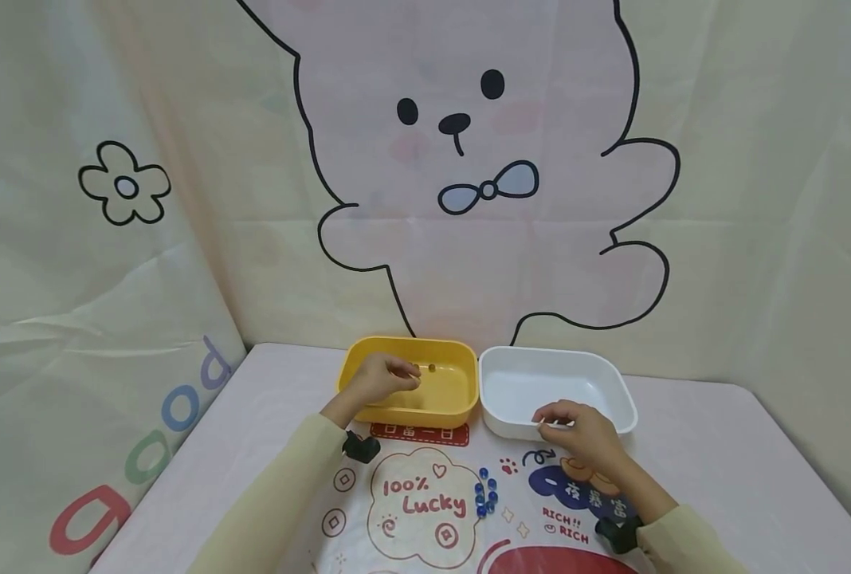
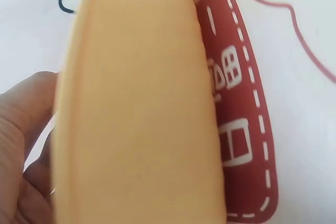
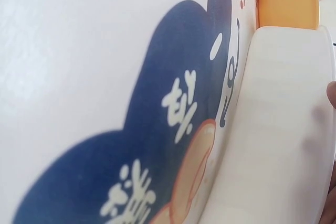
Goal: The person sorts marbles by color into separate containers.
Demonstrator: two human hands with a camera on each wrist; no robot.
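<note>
My left hand [image 1: 381,378] reaches over the near left part of the yellow tray [image 1: 461,399], thumb and fingertips drawn close together. Small brown beads [image 1: 432,368] lie in the tray just past those fingertips. In the left wrist view the tray's side wall [image 2: 142,103] covers most of the hand. My right hand [image 1: 580,430] is at the front rim of the white tray [image 1: 519,391], fingers bent down toward the thumb. In the right wrist view only a bit of its fingers [image 3: 332,94] shows beyond the wall. I cannot tell whether either hand pinches a bead.
Both trays stand side by side at the back of the table, by a hanging cloth [image 1: 719,239] with a bear drawing. Several blue beads [image 1: 480,499] lie clustered on the printed mat [image 1: 425,542] in front of them. Dark bands [image 1: 361,447] sit at both wrists.
</note>
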